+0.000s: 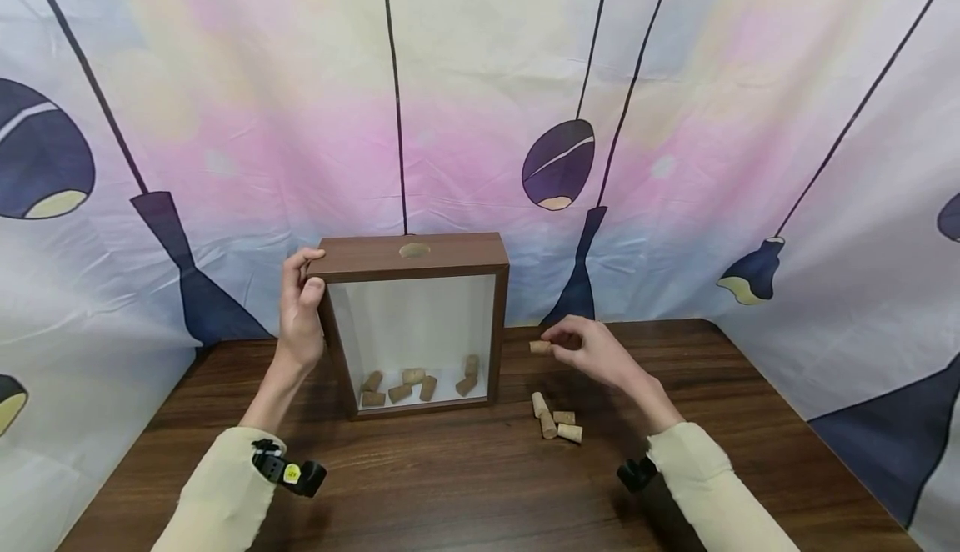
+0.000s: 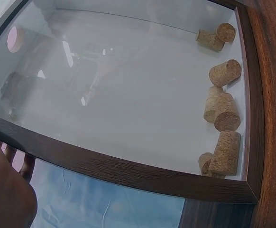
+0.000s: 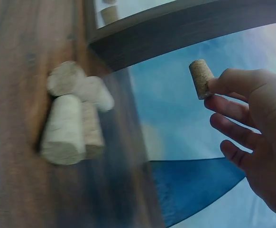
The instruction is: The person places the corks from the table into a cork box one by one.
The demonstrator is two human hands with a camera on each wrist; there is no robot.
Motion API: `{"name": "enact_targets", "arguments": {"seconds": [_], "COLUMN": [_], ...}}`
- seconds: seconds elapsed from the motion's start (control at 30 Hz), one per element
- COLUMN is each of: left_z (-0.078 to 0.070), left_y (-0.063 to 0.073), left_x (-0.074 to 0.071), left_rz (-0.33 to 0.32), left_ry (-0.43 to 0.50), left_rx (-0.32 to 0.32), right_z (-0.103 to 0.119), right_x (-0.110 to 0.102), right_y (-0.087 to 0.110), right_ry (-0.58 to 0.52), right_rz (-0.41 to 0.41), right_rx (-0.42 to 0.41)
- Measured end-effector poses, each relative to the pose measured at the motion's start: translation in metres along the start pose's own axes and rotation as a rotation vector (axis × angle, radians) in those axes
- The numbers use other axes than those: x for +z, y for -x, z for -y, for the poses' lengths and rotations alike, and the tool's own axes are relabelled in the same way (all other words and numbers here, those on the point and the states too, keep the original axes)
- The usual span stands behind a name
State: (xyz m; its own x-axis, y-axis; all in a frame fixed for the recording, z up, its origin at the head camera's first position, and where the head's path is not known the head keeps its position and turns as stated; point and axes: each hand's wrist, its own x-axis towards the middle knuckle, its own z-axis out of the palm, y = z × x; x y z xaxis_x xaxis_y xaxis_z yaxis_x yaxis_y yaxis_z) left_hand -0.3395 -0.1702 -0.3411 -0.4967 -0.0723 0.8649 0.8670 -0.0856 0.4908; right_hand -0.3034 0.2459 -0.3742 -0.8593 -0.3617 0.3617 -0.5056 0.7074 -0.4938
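Note:
A wooden shadow box (image 1: 498, 335) with a clear front stands upright on the table, an oval hole (image 1: 415, 249) in its top. Several corks (image 2: 226, 152) lie along its bottom inside. My left hand (image 1: 302, 318) grips the box's upper left corner, thumb on the front edge and fingers over the top. To the right of the box, my right hand (image 1: 596, 353) pinches one cork (image 3: 201, 78) between thumb and fingertips, raised over the table. Beneath that hand a small cluster of loose corks (image 1: 549, 425) lies on the wood.
The dark wooden table (image 1: 420, 485) reaches back to a hanging cloth (image 1: 465, 118) printed with lamps, which closes in the back and sides. Each wrist wears a black camera strap, the left one (image 1: 288, 469) with a yellow sticker.

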Motion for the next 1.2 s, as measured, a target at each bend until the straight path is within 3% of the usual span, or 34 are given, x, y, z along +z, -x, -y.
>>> {"name": "enact_targets", "arguments": {"seconds": [0.43,1.2], "left_z": [-0.001,0.001], "left_y": [-0.001,0.001], "left_x": [-0.001,-0.002], "left_rz": [0.006,0.011], "left_ry": [-0.018,-0.037], "left_rx": [-0.005,-0.002], "right_z": [0.032,0.096], "right_x": [-0.044,-0.087], "right_y": [-0.023,-0.056], "right_ry": [0.031,0.078], "right_rz": [-0.139,-0.223], "right_rx": [-0.14,-0.248]}}
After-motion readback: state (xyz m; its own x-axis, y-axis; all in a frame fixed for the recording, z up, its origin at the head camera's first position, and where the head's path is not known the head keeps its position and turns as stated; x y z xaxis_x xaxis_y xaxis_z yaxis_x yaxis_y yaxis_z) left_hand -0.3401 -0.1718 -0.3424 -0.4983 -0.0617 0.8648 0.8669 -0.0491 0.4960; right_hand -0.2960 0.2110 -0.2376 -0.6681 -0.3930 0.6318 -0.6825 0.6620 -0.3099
